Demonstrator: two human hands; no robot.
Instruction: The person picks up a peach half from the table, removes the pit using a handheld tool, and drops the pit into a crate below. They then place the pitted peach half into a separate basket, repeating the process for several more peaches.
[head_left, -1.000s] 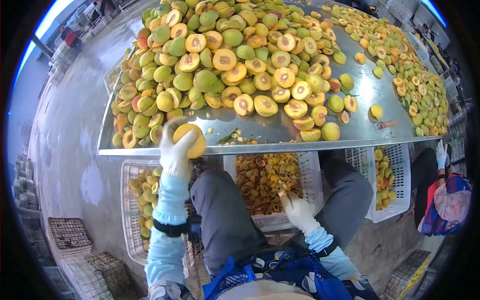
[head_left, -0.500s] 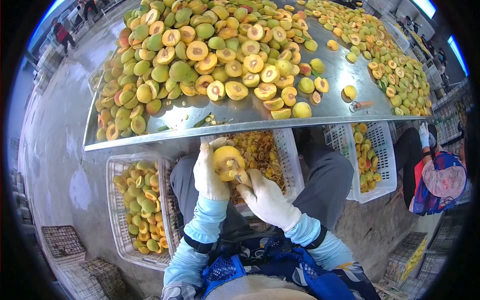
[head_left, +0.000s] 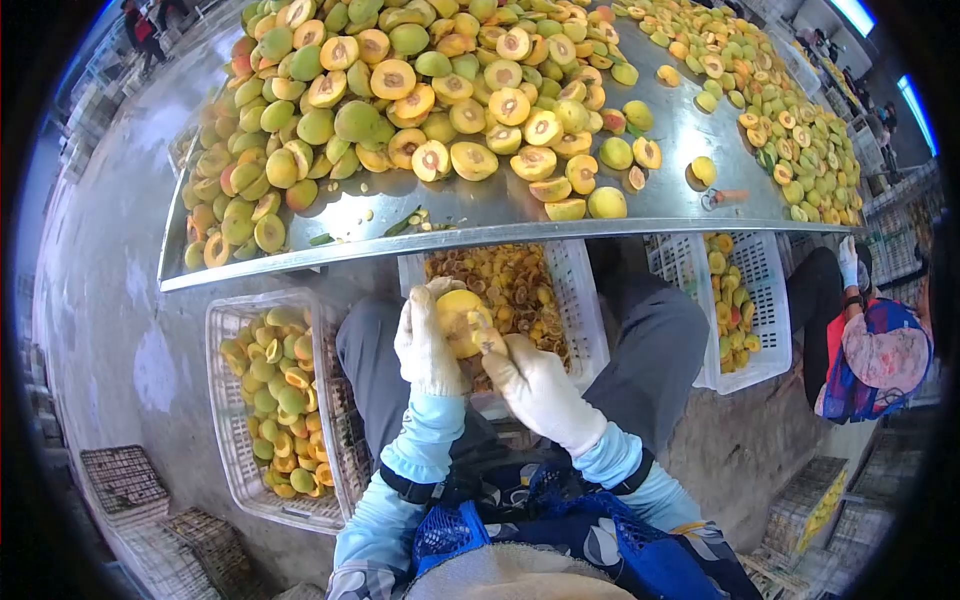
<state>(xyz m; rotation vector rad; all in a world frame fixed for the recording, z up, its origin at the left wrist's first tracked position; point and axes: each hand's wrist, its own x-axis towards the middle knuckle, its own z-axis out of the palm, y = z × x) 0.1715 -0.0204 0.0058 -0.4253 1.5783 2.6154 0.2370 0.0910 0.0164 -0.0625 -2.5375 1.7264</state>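
Fruit half [head_left: 462, 312], below the near edge of the tabletop [head_left: 650, 200]: cupped in left hand [head_left: 427, 340], seemingly for steadiness; right hand [head_left: 545, 388] clenched on what looks like a small tool [head_left: 491, 343], against it. Scrap crate [head_left: 582, 312]: beneath tabletop edge, presumably for catching droppings.

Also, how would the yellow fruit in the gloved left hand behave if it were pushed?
The yellow fruit would probably rock or roll, given its rounded outline. With its flesh exposed, it could be slippery and bruise easily. It is likely light, being small enough for the left hand to cup.
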